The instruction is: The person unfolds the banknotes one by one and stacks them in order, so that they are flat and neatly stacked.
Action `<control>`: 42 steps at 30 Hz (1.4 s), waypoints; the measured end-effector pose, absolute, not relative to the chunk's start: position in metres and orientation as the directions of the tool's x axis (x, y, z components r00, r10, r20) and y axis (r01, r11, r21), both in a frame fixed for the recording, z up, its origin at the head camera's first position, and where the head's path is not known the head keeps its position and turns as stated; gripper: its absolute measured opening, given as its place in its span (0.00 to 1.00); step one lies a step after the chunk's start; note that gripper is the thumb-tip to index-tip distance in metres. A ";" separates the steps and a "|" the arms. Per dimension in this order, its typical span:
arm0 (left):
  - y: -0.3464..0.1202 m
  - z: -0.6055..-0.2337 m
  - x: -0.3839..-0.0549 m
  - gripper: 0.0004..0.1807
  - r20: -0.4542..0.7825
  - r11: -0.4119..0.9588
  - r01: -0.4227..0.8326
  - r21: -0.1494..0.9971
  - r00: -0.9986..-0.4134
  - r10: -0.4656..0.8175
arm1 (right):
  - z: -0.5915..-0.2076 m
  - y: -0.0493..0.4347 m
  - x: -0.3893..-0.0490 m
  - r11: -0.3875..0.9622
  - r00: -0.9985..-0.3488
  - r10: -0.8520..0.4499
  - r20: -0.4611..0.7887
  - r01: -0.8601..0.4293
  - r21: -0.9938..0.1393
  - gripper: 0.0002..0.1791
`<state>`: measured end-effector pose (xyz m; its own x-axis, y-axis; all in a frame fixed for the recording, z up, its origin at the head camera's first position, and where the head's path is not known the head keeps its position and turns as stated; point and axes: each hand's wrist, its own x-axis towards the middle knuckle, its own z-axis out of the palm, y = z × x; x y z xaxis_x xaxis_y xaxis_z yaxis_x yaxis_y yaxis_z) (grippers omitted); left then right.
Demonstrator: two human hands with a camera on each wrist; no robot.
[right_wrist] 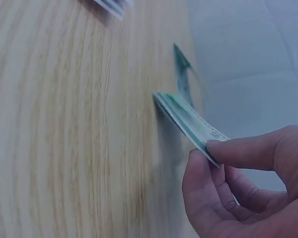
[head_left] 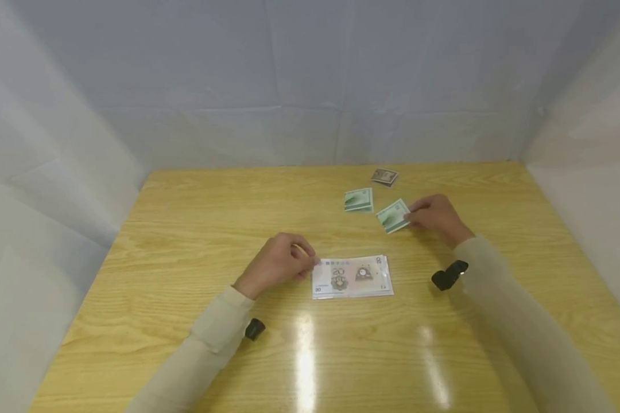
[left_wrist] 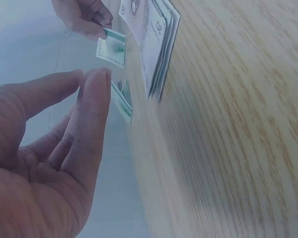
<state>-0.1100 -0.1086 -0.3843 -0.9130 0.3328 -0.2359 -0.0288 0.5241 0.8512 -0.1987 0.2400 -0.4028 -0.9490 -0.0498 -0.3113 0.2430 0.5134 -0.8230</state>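
Note:
Beside the left end of a stack of banknotes [head_left: 351,287] marked 20 is my left hand [head_left: 281,258]. In the left wrist view its thumb and fingertips [left_wrist: 95,91] come together with nothing seen between them, apart from the stack [left_wrist: 154,44]. My right hand [head_left: 436,218] pinches a folded green banknote [head_left: 391,215] by one edge, between thumb and fingers. The right wrist view shows that note [right_wrist: 186,116] tilted, its far end low over the table. Another folded green banknote [head_left: 358,199] lies just left of the held one.
A folded brown banknote [head_left: 384,176] lies near the table's back edge. The wooden table [head_left: 212,212] is bounded by pale hanging sheets [head_left: 310,86] at the back and sides. A black device [head_left: 449,275] is on the right wrist, and another [head_left: 255,329] on the left.

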 end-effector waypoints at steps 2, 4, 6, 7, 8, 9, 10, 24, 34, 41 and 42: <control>-0.108 -0.383 -0.110 0.05 -0.231 0.513 -0.029 0.858 -0.914 0.334 | -0.400 0.240 -0.194 0.468 -0.946 -0.052 -0.320 0.260 -0.844 0.23; -0.107 -0.382 -0.109 0.05 -0.226 0.505 -0.031 0.863 -0.917 0.329 | -0.396 0.238 -0.188 0.425 -0.941 -0.059 -0.333 0.278 -0.861 0.24; -0.106 -0.382 -0.109 0.06 -0.225 0.490 -0.041 0.871 -0.919 0.323 | -0.392 0.236 -0.183 0.397 -0.937 -0.062 -0.345 0.294 -0.869 0.24; -0.105 -0.381 -0.109 0.06 -0.224 0.482 -0.046 0.875 -0.921 0.318 | -0.390 0.235 -0.180 0.387 -0.935 -0.065 -0.350 0.299 -0.872 0.24; -0.105 -0.382 -0.109 0.06 -0.223 0.474 -0.050 0.879 -0.922 0.317 | -0.388 0.233 -0.177 0.381 -0.933 -0.068 -0.353 0.303 -0.874 0.24; -0.104 -0.382 -0.109 0.06 -0.221 0.462 -0.054 0.885 -0.922 0.316 | -0.387 0.232 -0.175 0.374 -0.933 -0.075 -0.352 0.301 -0.877 0.24; -0.103 -0.382 -0.109 0.07 -0.218 0.448 -0.056 0.892 -0.922 0.319 | -0.386 0.230 -0.172 0.365 -0.934 -0.080 -0.348 0.298 -0.882 0.24; -0.086 -0.378 -0.108 0.17 -0.131 0.319 0.004 0.948 -0.907 0.399 | -0.387 0.191 -0.144 0.266 -0.926 -0.208 -0.317 0.258 -0.929 0.22; -0.076 -0.380 -0.108 0.16 -0.120 0.295 0.005 0.955 -0.906 0.406 | -0.388 0.162 -0.132 0.221 -0.905 -0.256 -0.341 0.289 -0.932 0.24; -0.073 -0.380 -0.108 0.17 -0.132 0.290 -0.009 0.957 -0.904 0.406 | -0.389 0.151 -0.128 0.184 -0.897 -0.318 -0.308 0.260 -0.948 0.23; -0.072 -0.380 -0.108 0.18 -0.131 0.288 -0.010 0.958 -0.905 0.405 | -0.389 0.150 -0.127 0.187 -0.895 -0.327 -0.305 0.255 -0.949 0.23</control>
<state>-0.1080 -0.0724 -0.3802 -0.9047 0.4054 -0.1312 -0.0099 0.2878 0.9576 -0.1271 0.1502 -0.3892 -0.8945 -0.3268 -0.3050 0.2552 0.1867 -0.9487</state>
